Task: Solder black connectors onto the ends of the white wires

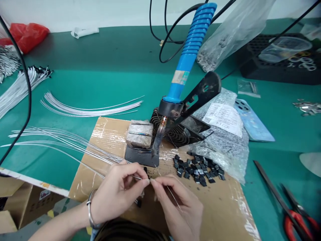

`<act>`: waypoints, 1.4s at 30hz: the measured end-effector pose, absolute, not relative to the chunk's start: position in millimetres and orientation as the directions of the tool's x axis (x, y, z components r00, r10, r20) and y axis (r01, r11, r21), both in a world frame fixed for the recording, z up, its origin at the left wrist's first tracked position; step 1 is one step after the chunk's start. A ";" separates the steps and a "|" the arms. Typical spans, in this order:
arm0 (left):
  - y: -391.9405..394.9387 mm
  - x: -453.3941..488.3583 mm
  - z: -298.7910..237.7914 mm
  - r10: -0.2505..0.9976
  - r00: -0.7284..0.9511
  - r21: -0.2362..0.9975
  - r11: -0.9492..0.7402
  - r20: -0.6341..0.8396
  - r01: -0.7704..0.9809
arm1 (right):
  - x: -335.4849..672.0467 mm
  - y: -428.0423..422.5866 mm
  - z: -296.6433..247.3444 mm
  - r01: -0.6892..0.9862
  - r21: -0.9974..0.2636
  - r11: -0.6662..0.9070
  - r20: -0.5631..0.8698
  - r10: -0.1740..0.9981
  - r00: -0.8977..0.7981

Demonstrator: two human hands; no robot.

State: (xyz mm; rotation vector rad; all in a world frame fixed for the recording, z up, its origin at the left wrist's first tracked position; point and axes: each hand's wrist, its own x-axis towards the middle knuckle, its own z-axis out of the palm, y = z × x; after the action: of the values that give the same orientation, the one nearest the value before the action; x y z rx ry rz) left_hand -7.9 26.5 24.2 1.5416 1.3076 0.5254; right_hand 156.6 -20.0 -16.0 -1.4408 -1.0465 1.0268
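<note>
My left hand [120, 194], with a bracelet at the wrist, is closed in a pinch on thin white wires [100, 154] that trail away to the left. My right hand [177, 204] is also pinched, its fingertips meeting the left ones over the cardboard. A thin silvery wire [173, 196] runs through its fingers. What lies right between the fingertips is too small to make out. Just beyond the hands, a soldering iron with a blue handle [192, 47] rests in its stand, tip down by a block [140, 134]. Small black connector pieces [198, 167] lie scattered to the right.
Under the work lies a cardboard sheet [220, 214] on a green mat. Further wire bundles [92, 110] lie on the left. At right are a bubble-wrap bag [225, 150], a blue phone [255, 122], red-handled scissors [297, 217], and a black crate [276, 72]. Black cables hang above.
</note>
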 end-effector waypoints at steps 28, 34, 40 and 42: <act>30.1 -5.7 24.8 0.901 0.293 0.929 0.240 -0.321 0.281 | 157.6 -19.8 -11.5 0.049 -0.993 -0.107 -0.091 0.964 0.252; 30.2 -4.8 25.5 0.887 0.281 0.917 0.293 -0.366 0.270 | 159.1 -19.5 -12.6 -0.069 -0.983 -0.171 -0.184 0.947 0.265; 27.3 -5.8 24.1 0.889 0.276 0.918 0.297 -0.367 0.263 | 150.8 -19.6 -11.5 -0.251 -0.932 -0.261 -0.313 0.929 0.196; 26.8 -5.9 23.3 0.884 0.278 0.916 0.308 -0.375 0.255 | 148.3 -20.2 -10.4 -0.330 -0.899 -0.289 -0.361 0.915 0.183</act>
State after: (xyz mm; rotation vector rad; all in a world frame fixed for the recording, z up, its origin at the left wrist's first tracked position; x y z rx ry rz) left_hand -5.9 26.8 23.3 1.2201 1.2527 0.6060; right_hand 148.3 -20.2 -10.4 -1.3175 -0.6302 1.3868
